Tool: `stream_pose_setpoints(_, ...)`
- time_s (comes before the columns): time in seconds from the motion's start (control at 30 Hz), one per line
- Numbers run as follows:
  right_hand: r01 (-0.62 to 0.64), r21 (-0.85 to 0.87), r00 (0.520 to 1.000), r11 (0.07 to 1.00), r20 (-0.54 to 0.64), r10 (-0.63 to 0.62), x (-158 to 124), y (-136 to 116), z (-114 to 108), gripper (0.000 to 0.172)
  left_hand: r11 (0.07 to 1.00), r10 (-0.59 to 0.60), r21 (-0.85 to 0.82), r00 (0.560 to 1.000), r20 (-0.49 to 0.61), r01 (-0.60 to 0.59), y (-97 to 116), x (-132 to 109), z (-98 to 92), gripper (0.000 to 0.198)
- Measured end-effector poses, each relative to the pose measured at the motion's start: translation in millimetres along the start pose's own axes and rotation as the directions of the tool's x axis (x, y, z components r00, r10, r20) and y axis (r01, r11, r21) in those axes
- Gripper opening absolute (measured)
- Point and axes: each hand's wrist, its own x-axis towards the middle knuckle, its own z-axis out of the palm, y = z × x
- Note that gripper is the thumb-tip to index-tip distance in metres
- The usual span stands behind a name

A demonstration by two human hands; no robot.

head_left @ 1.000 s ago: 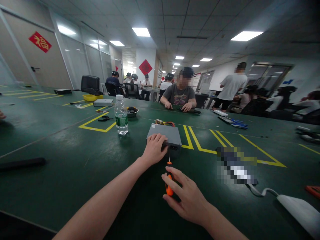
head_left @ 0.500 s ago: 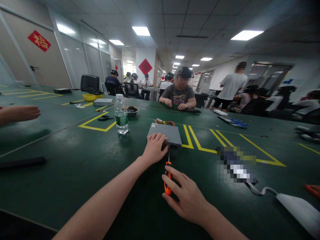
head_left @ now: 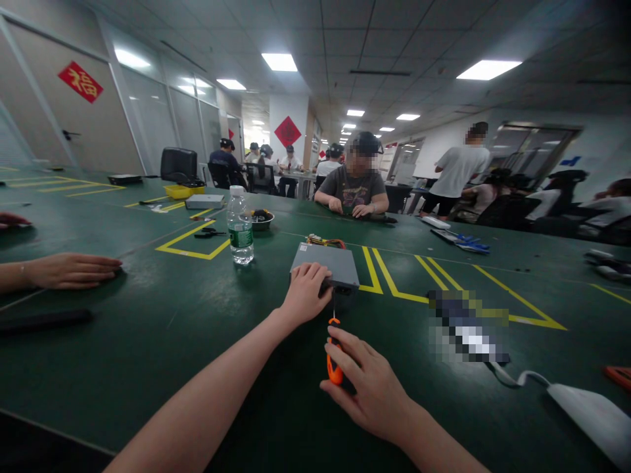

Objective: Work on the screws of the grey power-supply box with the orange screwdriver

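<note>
A grey computer power supply lies on the green table, with a bundle of coloured wires at its far side. My left hand grips its near left edge, fingers over the top. An orange and black screwdriver points away from me, its shaft reaching the near face of the power supply. Around its handle are the fingers of my right hand, thumb on the near side. Where the screwdriver's tip meets the case is too small to make out.
A water bottle stands left of the power supply, before a metal bowl. Another person's hand rests on the table at left, near a black bar. Blue-handled tools lie at right. Opposite sits a person.
The screwdriver handle has turned slightly within my right hand's fingers. My left hand stays on the power supply. At left, another person's hands have come down onto the table.
</note>
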Motion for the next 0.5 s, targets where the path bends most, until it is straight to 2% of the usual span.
stream_pose_setpoints(0.1, 0.051, -0.027, 0.996, 0.998, 0.069, -0.049, 3.3, 0.2, -0.9, 0.037, 1.0, -0.004, 0.006, 1.0, -0.002, 0.004, -0.2, 0.0, 0.4, 0.023)
stream_pose_setpoints(0.23, 0.082, -0.021, 0.994, 0.996, -0.072, -0.084, 2.6, 4.4, 2.0, 0.032, 1.0, 0.001, 0.005, 1.0, -0.001, -0.001, -1.5, 0.4, 1.6, 0.025)
stream_pose_setpoints(0.33, 0.064, 0.008, 0.985, 0.998, -0.162, -0.061, -0.5, 4.9, 4.5, 0.024, 1.0, 0.006, 0.005, 1.0, 0.003, -0.006, -1.7, 0.6, 1.8, 0.026)
stream_pose_setpoints(0.4, 0.044, 0.011, 0.989, 0.999, -0.143, -0.042, -1.4, 3.0, 4.4, 0.023, 1.0, 0.004, 0.009, 1.0, 0.006, -0.004, -1.3, 0.6, 1.5, 0.026)
stream_pose_setpoints(0.5, 0.028, -0.006, 0.999, 1.0, -0.022, -0.028, 0.4, -0.4, 1.7, 0.031, 1.0, -0.001, 0.014, 1.0, 0.005, 0.001, -0.6, 0.4, 1.0, 0.025)
